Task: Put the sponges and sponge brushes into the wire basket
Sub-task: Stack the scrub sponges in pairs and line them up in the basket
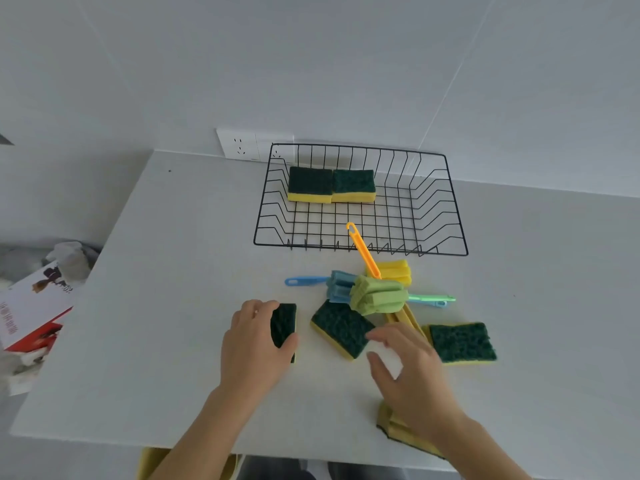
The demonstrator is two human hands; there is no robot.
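Observation:
A black wire basket (pixel 457 220) stands at the back of the white table, with two green-and-yellow sponges (pixel 331 185) side by side in its far left part. In front of it lie a blue sponge brush (pixel 337 285), a green sponge brush (pixel 379 296) and a yellow sponge brush with an orange handle (pixel 363 251), heaped together. My left hand (pixel 254 344) grips a green-topped sponge (pixel 283 323) on the table. My right hand (pixel 412 372), fingers spread, hovers beside a tilted sponge (pixel 341 327). Another sponge (pixel 462 342) lies to the right, and one (pixel 391 427) sits under my right wrist.
The table's (pixel 173 306) left edge drops off to a red-and-white box (pixel 33 313) and clutter below. A wall socket (pixel 239 145) sits behind the basket's left corner. The table's front edge runs just under my forearms.

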